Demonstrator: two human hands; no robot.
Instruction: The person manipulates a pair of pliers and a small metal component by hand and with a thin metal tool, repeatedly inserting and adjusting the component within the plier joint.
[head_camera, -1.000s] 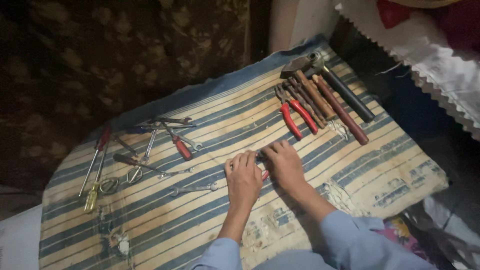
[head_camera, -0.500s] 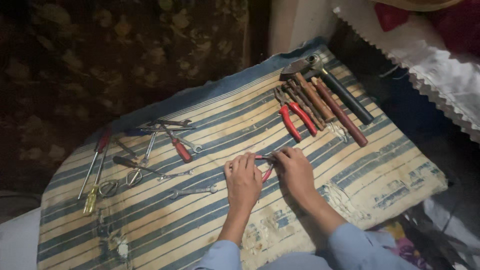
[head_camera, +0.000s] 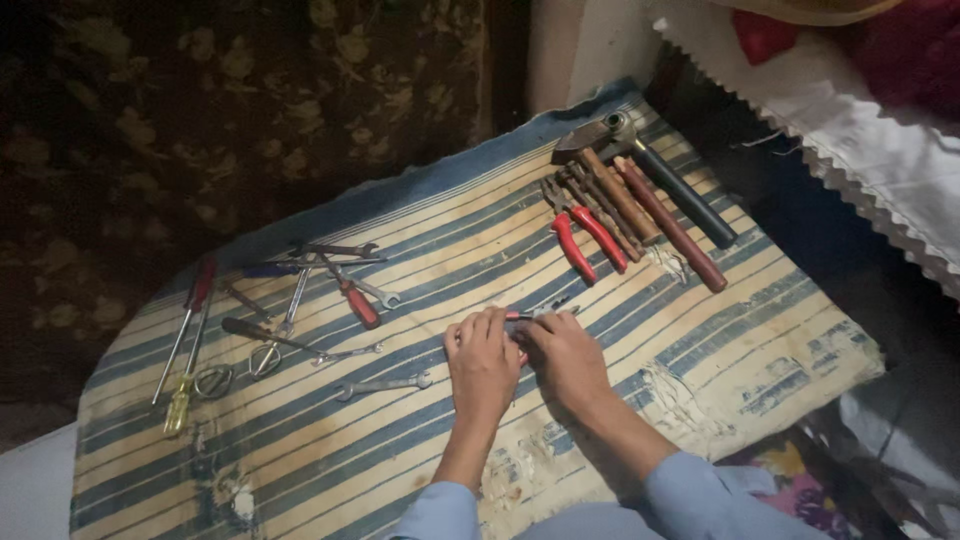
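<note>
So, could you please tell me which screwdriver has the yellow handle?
The yellow-handled screwdriver lies at the mat's far left, nearest the person; the red-handled screwdriver beside it lies farther up.

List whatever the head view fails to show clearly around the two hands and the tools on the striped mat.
- Small tool between the left hand and right hand: mostly covered by fingers; its kind is unclear.
- Scissors and nearby wrenches: dim and small; details are lost.
- Hammer head: dark; its shape is unclear.
- Striped mat: its near edge is hidden by the blue sleeves.
</note>
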